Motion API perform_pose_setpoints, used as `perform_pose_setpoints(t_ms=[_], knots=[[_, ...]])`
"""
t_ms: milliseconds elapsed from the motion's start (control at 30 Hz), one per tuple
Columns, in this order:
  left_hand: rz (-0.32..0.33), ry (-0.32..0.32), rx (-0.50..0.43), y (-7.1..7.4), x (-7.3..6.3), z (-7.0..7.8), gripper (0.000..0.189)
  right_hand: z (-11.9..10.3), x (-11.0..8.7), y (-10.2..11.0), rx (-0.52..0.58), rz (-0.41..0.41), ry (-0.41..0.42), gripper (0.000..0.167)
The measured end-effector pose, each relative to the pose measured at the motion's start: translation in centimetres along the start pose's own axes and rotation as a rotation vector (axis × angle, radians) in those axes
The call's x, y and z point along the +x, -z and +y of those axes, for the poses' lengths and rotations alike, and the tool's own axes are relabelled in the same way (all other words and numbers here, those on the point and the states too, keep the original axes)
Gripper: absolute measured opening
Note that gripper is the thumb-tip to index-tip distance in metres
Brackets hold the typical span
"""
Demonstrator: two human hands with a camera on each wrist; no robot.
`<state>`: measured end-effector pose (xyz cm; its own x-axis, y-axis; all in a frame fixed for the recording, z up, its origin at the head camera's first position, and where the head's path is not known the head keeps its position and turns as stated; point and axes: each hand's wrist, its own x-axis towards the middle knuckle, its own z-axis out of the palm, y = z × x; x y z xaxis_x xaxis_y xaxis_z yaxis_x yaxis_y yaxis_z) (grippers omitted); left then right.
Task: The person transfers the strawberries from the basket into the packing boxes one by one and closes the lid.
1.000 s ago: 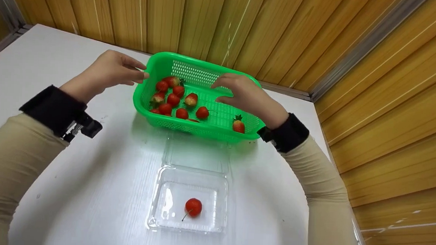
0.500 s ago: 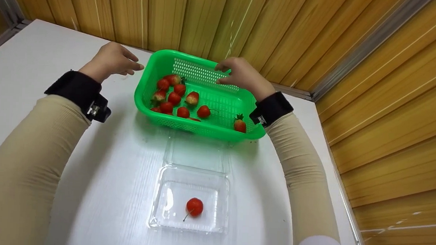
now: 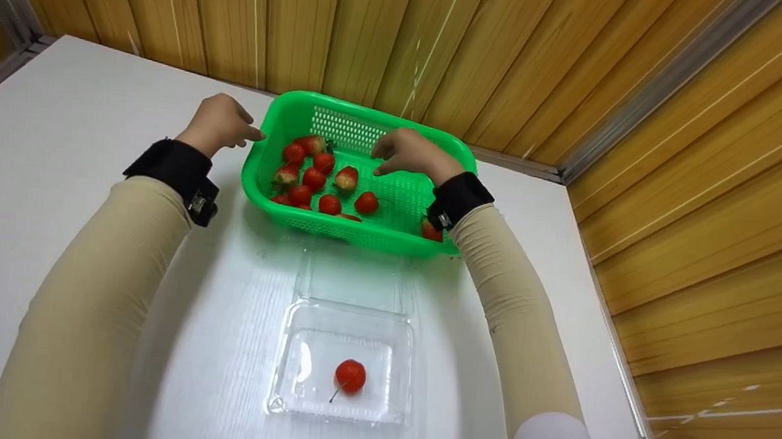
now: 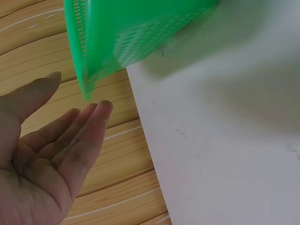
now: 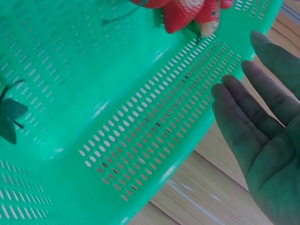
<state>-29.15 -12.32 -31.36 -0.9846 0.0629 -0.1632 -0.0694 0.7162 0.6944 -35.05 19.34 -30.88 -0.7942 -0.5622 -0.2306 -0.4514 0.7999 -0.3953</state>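
A green basket [image 3: 390,238] holds several strawberries and cherry-like red fruits, most of them grouped at its left end. My left hand [image 3: 221,125] hovers beside the basket's left rim; in the left wrist view its thumb and fingers [image 4: 89,140] are spread apart near the rim, holding nothing. Over the basket's back half is my right hand [image 3: 410,153], empty, fingers loosely bent. One strawberry [image 3: 432,230] at the right end is partly hidden by my right wrist. Nearer to me lies an opened clear plastic box [image 3: 293,347] with one stemmed cherry-like fruit [image 3: 350,376] inside.
The box's clear lid [image 3: 352,280] lies flat toward the basket, its far part by the basket's front. Wood-look panels [image 3: 346,39] stand behind and to the right of the white table [image 3: 220,344].
Over the last second my left forearm has swung right, the hand staying by the left rim. My right hand rose slightly, then came down and left over the basket. The fruits have not moved.
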Motion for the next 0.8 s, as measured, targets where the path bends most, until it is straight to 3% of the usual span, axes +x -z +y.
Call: perform_pose_setpoints(t_ms=[233,433,800], knots=[[0.082,-0.019,-0.034,-1.1,0.7,0.1,0.051,0.2,0.7,-1.0,-0.046,-0.142,-0.084,0.041],[0.092,-0.016,-0.038,-1.6,0.9,-0.2,0.05,-0.1,1.2,-2.1,-0.072,-0.248,-0.112,0.04],[0.091,0.032,-0.089,-2.0,1.0,-0.7,0.047,-0.2,1.8,-3.5,-0.068,-0.298,-0.091,0.036]])
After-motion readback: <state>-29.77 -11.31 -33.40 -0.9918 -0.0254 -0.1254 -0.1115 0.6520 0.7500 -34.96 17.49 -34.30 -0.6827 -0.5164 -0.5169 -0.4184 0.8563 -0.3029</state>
